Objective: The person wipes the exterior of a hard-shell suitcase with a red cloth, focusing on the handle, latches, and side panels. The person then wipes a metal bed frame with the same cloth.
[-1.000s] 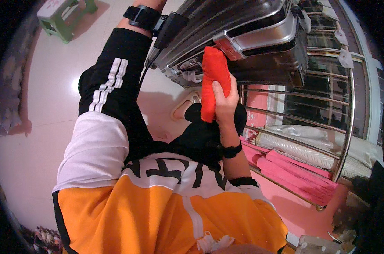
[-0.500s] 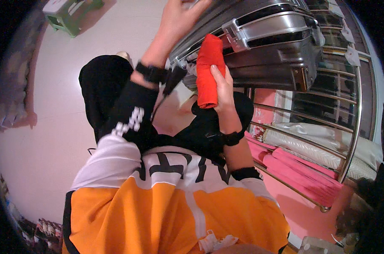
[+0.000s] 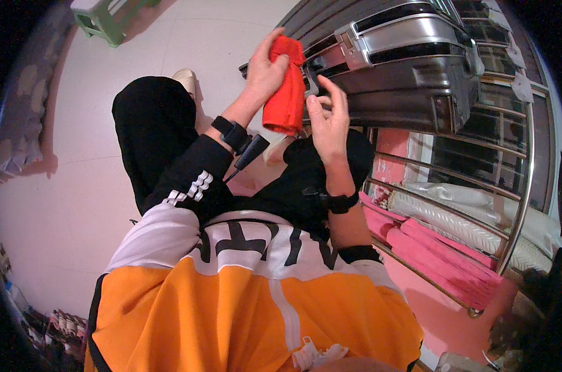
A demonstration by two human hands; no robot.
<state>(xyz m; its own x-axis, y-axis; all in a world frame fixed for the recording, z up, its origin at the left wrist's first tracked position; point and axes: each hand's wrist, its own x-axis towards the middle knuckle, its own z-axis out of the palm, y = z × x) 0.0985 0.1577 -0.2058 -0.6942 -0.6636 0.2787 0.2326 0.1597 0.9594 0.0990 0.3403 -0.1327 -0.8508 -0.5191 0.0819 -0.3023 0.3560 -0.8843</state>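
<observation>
A rolled red cloth (image 3: 286,96) hangs in the grip of my left hand (image 3: 263,79), whose thumb and fingers wrap round its upper part. Just to the right of the roll, my right hand (image 3: 330,124) is held up with fingers bent and apart, nothing between them. Beyond both hands stands a dark grey suitcase (image 3: 398,93) with a silver frame and a metal latch (image 3: 355,46). The roll partly covers the suitcase's near left corner.
At right is a metal rail rack (image 3: 522,186) with folded pink cloth (image 3: 442,254) and pale rolled material (image 3: 454,214) by it. A green stool (image 3: 110,25) stands far left, and a patterned curtain-like fabric (image 3: 23,105) hangs at the left. My knees are below the hands.
The red cloth has passed from my right hand to my left and moved left. My left hand came down from the suitcase top, while the right fingers let go and spread.
</observation>
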